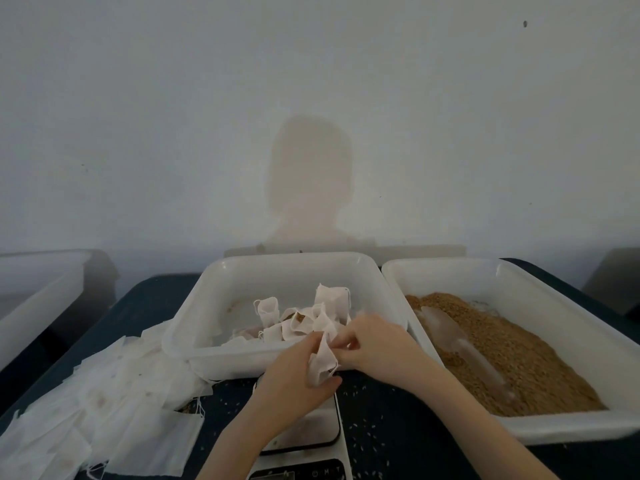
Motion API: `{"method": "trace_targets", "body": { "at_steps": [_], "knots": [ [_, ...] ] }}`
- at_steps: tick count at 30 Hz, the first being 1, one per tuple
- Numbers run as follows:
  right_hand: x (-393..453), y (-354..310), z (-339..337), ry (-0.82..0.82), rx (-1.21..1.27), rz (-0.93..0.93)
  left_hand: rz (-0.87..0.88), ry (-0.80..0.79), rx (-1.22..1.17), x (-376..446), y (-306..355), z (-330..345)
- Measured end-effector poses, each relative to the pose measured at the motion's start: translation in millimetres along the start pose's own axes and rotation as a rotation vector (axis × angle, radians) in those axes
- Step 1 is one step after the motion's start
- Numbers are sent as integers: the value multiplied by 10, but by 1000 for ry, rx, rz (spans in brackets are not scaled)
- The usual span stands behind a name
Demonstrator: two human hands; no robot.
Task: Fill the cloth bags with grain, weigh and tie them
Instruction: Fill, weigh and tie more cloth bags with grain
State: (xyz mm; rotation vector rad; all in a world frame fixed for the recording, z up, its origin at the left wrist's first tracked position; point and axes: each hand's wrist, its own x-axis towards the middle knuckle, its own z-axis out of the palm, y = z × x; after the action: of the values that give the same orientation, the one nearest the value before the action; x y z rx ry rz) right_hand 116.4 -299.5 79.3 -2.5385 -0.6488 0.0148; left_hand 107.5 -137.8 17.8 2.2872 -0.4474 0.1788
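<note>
Left hand [298, 375] is cupping a small cloth bag [322, 362] from below, just above the scale [304, 431]; bag standing roughly upright, neck uppermost. Right hand [374, 341] is pinching that neck, nearer the tying end. Filled bags are lying just beyond in the middle tray [194, 327].
</note>
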Motion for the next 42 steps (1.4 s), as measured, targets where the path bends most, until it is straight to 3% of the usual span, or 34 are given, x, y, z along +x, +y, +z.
{"method": "trace_targets", "body": {
  "at_steps": [6,15,18,20,24,27,30,35,38,40,42],
  "knots": [
    [-78,68,-104,-97,-77,-31,23,-52,-114,70,25,83],
    [-161,371,-295,117,41,65,9,-39,-39,133,-22,114],
    [-193,739,-441,260,-29,208,2,-63,-9,155,-24,121],
    [-273,1104,-557,280,-218,398,0,-70,1,170,-31,135],
    [-399,1749,-612,-209,-483,648,-19,-68,-40,206,-13,196],
    [-424,1867,-596,-339,-404,664,-17,-82,-76,244,40,265],
    [-395,1854,-626,-277,-453,653,22,-117,-95,257,95,317],
    [-391,1884,-774,-8,-687,753,47,-124,-94,257,69,318],
    [-452,1923,-952,99,-928,797,67,-116,-79,252,41,290],
    [-504,1965,-1032,90,-1023,797,65,-114,-74,255,27,287],
    [-532,2052,-1076,32,-937,793,66,-119,-95,259,41,301]
  ]
}}
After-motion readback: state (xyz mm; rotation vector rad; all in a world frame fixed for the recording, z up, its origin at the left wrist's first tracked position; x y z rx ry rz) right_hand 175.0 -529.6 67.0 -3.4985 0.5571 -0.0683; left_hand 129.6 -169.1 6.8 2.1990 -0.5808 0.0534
